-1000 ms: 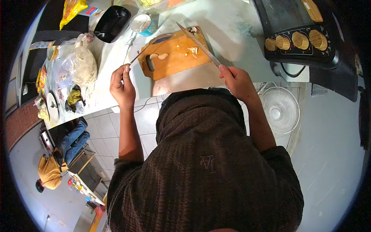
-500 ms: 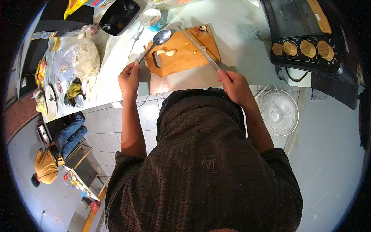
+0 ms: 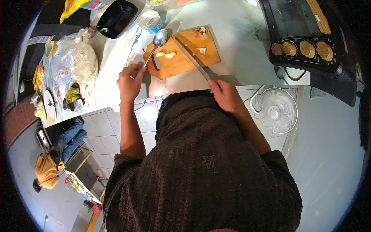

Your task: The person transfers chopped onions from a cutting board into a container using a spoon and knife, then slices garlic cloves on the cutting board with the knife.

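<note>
A metal spoon is pinched by its handle in my left hand, its bowl pointing away over the far left edge of the wooden cutting board. My right hand is wrapped round the handle of a long knife, whose blade slants up and left above the board. Pale garlic cloves lie on the board near its slot handle. Light scraps of peel rest right of the blade, and a small dark-and-white piece sits at the far corner.
Behind the board stand a white-and-blue tub and a black bowl. Plastic bags fill the left counter. A black toaster oven stands right. Below are a fan and, far left, a seated person.
The knife and my right hand have shifted left. My left hand has turned, and the spoon has moved slightly left, its handle now steeper. More of the scraps right of the blade show.
</note>
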The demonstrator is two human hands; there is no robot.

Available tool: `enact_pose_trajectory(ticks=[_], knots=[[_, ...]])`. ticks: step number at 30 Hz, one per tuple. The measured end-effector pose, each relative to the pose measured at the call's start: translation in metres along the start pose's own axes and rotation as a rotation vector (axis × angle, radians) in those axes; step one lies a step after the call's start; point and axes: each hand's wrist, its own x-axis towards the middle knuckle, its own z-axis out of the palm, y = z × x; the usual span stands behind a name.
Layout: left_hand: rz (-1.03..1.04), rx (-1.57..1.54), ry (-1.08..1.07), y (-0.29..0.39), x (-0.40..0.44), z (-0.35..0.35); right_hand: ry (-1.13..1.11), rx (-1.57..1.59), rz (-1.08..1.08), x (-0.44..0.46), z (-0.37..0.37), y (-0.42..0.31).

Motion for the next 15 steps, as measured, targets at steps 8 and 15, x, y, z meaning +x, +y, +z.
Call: enact_pose_trajectory(ticks=[8, 15], knots=[[0.501, 0.318, 0.129, 0.054, 0.01, 0.02, 0.184, -0.126, -0.042, -0.001, -0.002, -0.002], [0.582, 0.325, 0.062, 0.068, 0.015, 0.036, 0.147, -0.056, -0.035, -0.005, -0.008, -0.012]])
